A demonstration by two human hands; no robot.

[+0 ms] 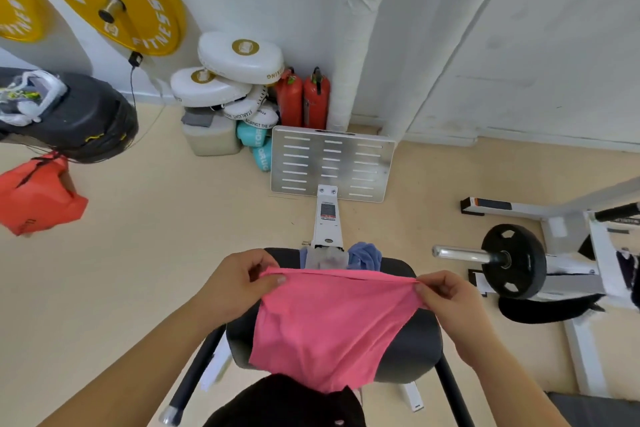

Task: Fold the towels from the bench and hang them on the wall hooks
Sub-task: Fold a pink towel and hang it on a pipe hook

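L hand [239,282] and R hand [446,295] are raised over the bench [412,350], each pinching a top corner of the pink towel [325,329]. Top edge is taut, long axis L-R; the rest drapes toward the person. Blue towel [365,255] is bunched at the bench's far edge. Black plate [514,260] is to the right, apart.

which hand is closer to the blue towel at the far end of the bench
Right. The right hand pinches a corner of the pink towel just right of the blue towel; the left hand pinches the other corner, farther off to its left.
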